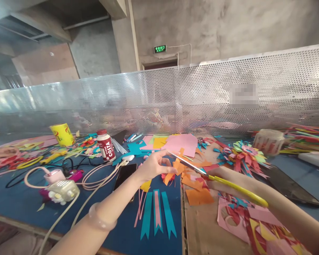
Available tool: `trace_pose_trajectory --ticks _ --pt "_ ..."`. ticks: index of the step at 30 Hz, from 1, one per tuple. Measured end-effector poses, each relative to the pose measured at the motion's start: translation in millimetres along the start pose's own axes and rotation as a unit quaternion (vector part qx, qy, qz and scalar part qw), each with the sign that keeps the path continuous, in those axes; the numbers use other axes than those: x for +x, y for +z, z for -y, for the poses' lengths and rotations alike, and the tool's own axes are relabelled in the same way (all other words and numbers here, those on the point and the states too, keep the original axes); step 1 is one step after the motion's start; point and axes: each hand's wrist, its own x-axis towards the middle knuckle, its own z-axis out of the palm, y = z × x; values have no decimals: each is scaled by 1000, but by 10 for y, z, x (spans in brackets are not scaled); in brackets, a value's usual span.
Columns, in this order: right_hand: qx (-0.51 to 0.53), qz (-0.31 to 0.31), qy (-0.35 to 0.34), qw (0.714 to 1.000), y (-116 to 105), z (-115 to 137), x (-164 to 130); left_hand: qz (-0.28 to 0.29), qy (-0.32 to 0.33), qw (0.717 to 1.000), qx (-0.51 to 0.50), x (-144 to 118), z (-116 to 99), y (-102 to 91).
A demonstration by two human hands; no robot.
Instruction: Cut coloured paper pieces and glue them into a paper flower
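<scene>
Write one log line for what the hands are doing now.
left hand: pinching orange paper | right hand: holding yellow scissors, blades open at paper | table: paper scraps, bottle

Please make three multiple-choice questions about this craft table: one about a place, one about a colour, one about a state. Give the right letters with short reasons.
1. Where does the Costa bottle stand?
A. right of the yellow cup
B. on the cardboard
C. on the black phone

2. What colour are the scissors' handles?
A. red
B. yellow
C. black

3. How is the left hand?
A. flat on the table
B. pinching orange paper at the blades
C. gripping the bottle

Answers: 1 A, bottle stands beside the cup; 2 B, handles look yellow; 3 B, fingers meet on the paper.
</scene>
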Motion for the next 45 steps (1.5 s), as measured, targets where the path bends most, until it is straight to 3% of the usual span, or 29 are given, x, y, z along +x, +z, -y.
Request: trace_pose_trajectory --ticks 4,19,26,32,45 --pt "13 66 17 998 -20 4 -28 -17 0 1000 4 -2 -11 -7" --pt "1 73 -2 997 -30 41 -19 0 6 999 -39 -1 36 -6" --pt "19 76 15 997 -37 79 -18 -10 59 995 -79 5 37 64" --pt "19 70 6 997 -9 34 -6 8 53 996 -72 7 58 83" --pt "-7 58 18 998 -29 138 -33 -17 45 995 -82 5 40 105"
